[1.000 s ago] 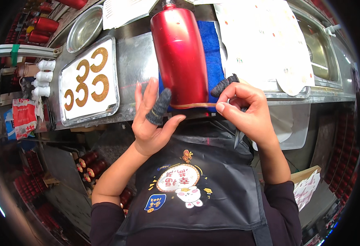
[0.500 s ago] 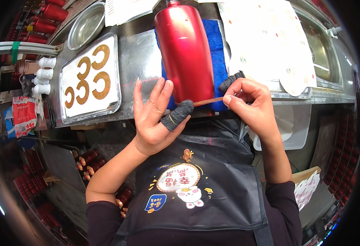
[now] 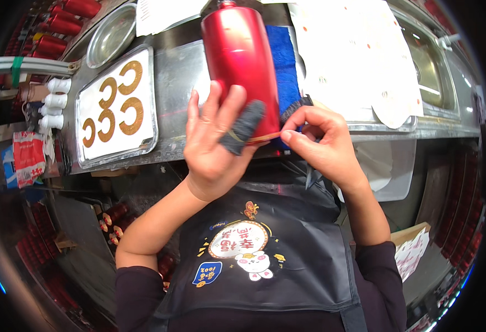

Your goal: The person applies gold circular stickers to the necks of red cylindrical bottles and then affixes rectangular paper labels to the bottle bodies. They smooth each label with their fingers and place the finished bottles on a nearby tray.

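A shiny red bottle [image 3: 240, 55] lies on its side on the bench, its base toward me. Across the base runs a thin golden-brown strip [image 3: 267, 136]. My right hand [image 3: 323, 146] pinches the strip's right end between thumb and index finger. A dark knitted finger cover sits on another of its fingers. My left hand [image 3: 215, 138] lies against the bottle's left side near the base, fingers spread. Its index finger wears a dark knitted cover [image 3: 244, 127] and rests by the strip's left end. The thumb is partly hidden below it. Under the bottle is a blue cloth [image 3: 283, 61].
Left of the bottle, a metal tray [image 3: 153, 110] holds several gold C-shaped pieces on white paper. Behind it stands a round metal bowl [image 3: 111, 36]. White patterned sheets [image 3: 353, 61] cover the right side, beside a metal basin [image 3: 439, 77]. White spools [image 3: 57, 102] stand far left.
My left hand has slid up along the bottle's side. My right hand has moved left toward the base with the strip, whose visible stretch is shorter. The whole view has shifted slightly.
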Demonstrator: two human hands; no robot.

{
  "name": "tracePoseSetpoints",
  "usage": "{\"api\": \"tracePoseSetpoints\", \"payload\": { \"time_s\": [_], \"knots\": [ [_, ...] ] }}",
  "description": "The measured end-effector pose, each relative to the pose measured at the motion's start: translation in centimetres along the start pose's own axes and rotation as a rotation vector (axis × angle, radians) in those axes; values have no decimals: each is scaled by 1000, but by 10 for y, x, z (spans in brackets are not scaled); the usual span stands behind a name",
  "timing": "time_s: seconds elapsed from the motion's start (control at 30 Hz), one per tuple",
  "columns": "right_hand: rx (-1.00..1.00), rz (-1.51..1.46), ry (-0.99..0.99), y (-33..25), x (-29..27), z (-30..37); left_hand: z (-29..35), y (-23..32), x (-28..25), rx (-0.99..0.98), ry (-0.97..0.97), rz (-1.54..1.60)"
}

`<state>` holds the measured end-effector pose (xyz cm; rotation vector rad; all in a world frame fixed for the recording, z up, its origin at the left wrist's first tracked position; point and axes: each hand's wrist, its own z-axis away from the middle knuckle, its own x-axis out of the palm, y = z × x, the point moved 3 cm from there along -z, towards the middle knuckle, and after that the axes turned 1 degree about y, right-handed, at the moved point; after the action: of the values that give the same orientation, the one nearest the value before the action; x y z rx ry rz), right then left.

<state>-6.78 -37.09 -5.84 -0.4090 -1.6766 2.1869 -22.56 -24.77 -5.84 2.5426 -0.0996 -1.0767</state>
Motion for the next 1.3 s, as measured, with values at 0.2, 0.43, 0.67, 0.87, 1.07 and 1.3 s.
{"api": "tracePoseSetpoints", "payload": {
  "time_s": [0.2, 0.43, 0.67, 0.87, 1.07, 1.3],
  "knots": [
    [-84, 75, 20, -9, -1, 6, 27, -5, -11, -181, -26, 174],
    [-102, 30, 32, -8, -4, 4, 48, -6, -14, -125, -117, 78],
    [-53, 22, 34, -6, -5, 3, 33, -3, -19, 0, -133, 0],
    [-41, -6, 30, -2, -3, 1, 20, 3, -21, 119, -155, -52],
    [-38, 27, 60, 3, -3, 1, -12, 23, -11, 179, -121, -166],
    [-86, 79, 103, 2, 3, 8, 5, -3, -1, -94, 33, 119]
  ]
}}
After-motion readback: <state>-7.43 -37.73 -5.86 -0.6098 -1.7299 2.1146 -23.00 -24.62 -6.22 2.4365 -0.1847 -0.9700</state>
